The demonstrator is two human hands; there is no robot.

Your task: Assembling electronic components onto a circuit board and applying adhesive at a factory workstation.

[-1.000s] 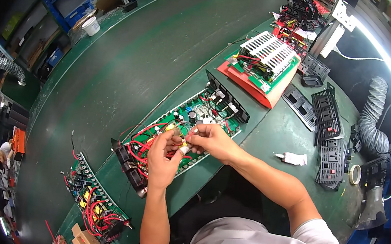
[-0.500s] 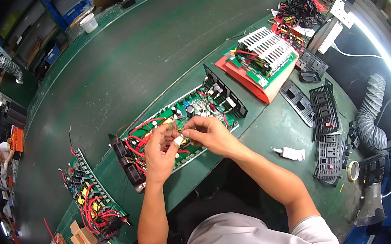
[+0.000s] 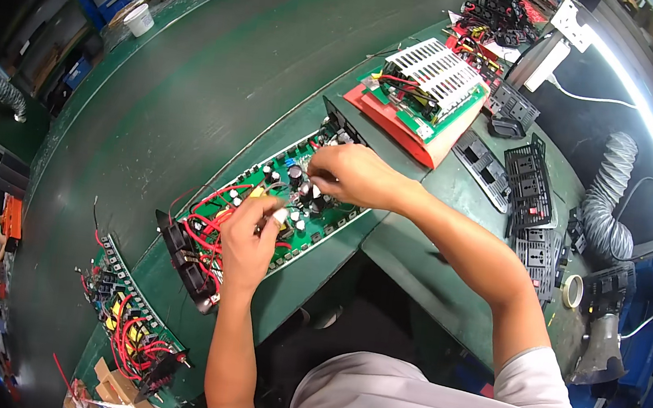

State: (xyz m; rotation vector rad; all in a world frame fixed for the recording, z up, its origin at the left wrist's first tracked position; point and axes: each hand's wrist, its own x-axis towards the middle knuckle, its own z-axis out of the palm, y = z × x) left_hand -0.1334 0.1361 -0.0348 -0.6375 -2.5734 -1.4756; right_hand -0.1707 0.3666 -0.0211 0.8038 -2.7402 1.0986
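A green circuit board [image 3: 302, 243] with red wires, capacitors and black end panels lies slanted on the bench before me. Over its left half hovers my left hand [image 3: 249, 235], fingers loosely bent, a white covering on the thumb tip and a gap between thumb and forefinger. My right hand [image 3: 352, 176] reaches down over the board's far right part, beside a dark round capacitor [image 3: 295, 173]. Its thumb and fingers are pinched together; whatever they hold is hidden beneath them. A black fan panel [image 3: 185, 260] stands at the board's left end.
Another wired board [image 3: 133, 315] lies at the near left by torn cardboard [image 3: 120, 392]. A board with a white slotted cover [image 3: 438, 72] sits on a red pad [image 3: 399, 132] at the far right. Black socket panels [image 3: 534, 183] and a tape roll [image 3: 572, 291] lie further right.
My hands have moved apart: the right went up along the board, the left stayed over the wires. The white tube on the right bench has dropped out of sight. The whole view has shifted slightly.
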